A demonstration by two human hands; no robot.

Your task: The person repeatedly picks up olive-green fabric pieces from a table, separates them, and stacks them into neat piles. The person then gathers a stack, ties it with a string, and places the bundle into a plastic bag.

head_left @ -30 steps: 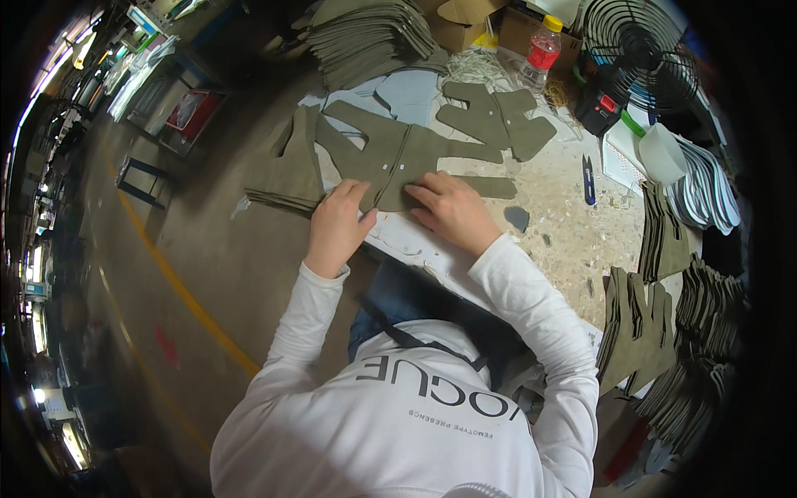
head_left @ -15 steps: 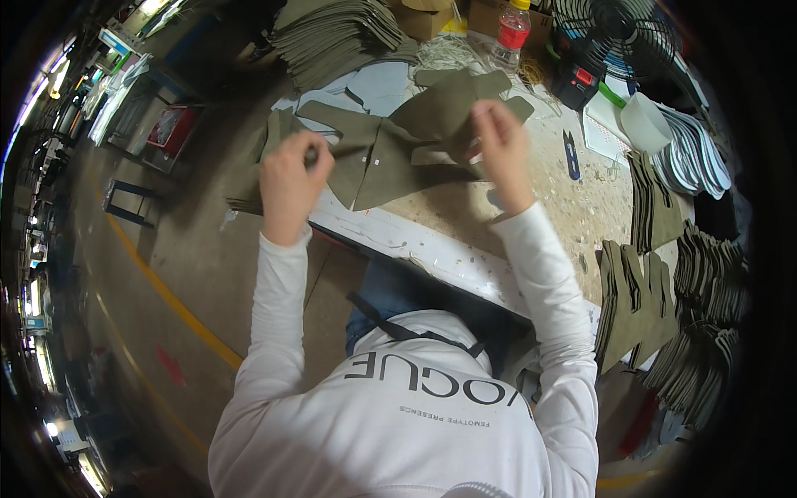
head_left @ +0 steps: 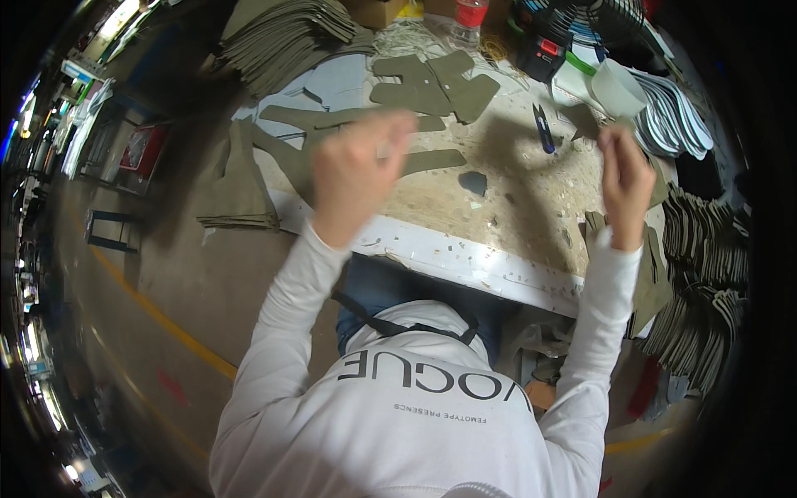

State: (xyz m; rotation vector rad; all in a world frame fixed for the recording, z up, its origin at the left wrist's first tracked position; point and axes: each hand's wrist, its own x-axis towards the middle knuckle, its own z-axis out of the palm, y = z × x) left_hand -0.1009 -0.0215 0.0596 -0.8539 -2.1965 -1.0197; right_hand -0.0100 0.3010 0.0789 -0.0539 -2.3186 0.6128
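My left hand (head_left: 357,178) is smeared by motion above a cut olive fabric piece (head_left: 432,159) at the table's left. Its fingers look curled, but what they hold, if anything, is unclear. My right hand (head_left: 627,183) is closed in a pinch at the table's right side. A dark olive fabric piece (head_left: 584,120) shows at its fingertips, its edge raised off the things below. Farther back lies another flat set of olive pieces (head_left: 436,83), seemingly joined. Between my hands are a small dark grey scrap (head_left: 473,183) and blue-handled thread snips (head_left: 544,131).
A tall olive stack (head_left: 286,41) stands back left; more olive stacks (head_left: 706,241) hang at the right. White curved pieces (head_left: 677,120), a white bowl (head_left: 618,89), a black fan (head_left: 602,17) and a bottle (head_left: 467,23) fill the back. A stool (head_left: 112,230) stands left.
My right hand has moved away to the right, toward the stacked pieces. My left hand has swung right. The olive set between my hands now lies farther back. The whole view has shifted.
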